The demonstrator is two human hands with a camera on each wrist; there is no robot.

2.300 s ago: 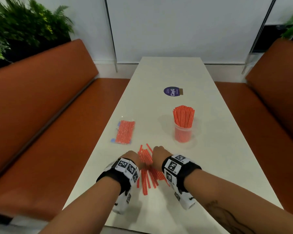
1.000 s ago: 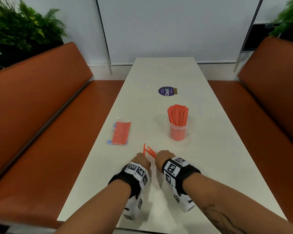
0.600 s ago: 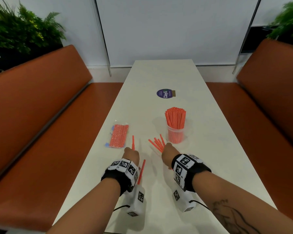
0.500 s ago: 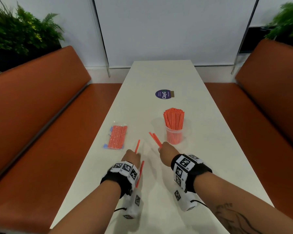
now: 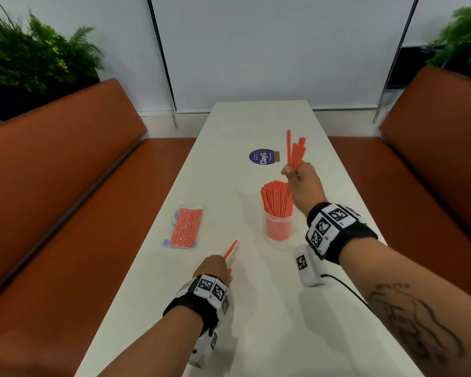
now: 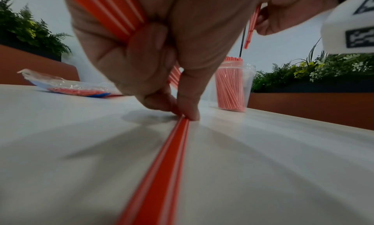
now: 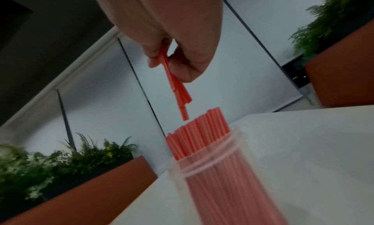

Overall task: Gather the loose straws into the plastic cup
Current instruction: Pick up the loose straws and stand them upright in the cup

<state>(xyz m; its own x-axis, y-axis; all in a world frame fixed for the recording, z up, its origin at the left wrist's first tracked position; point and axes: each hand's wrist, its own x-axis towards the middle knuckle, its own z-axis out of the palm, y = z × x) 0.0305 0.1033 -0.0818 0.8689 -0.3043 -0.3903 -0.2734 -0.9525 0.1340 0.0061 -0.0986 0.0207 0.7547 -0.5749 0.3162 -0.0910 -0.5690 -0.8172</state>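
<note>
A clear plastic cup (image 5: 278, 227) packed with upright orange straws stands mid-table; it also shows as the cup (image 7: 222, 180) and the cup (image 6: 232, 87). My right hand (image 5: 299, 178) is raised just above it and pinches a small bunch of orange straws (image 5: 295, 153) upright; their lower ends (image 7: 182, 100) hang right over the straws in the cup. My left hand (image 5: 214, 269) is low on the table near the front. It grips several straws (image 6: 113, 12) in the palm while its fingertips (image 6: 188, 114) pinch one straw (image 6: 161, 172) lying flat on the table.
A sealed packet of orange straws (image 5: 186, 227) lies left of the cup. A round purple sticker (image 5: 263, 157) sits farther back on the white table (image 5: 337, 295). Orange benches (image 5: 52, 172) flank both long sides, with plants behind them.
The loose pile has been split between both hands. My right hand rose from the table with its bunch and moved above the cup. My left hand stayed low near the front.
</note>
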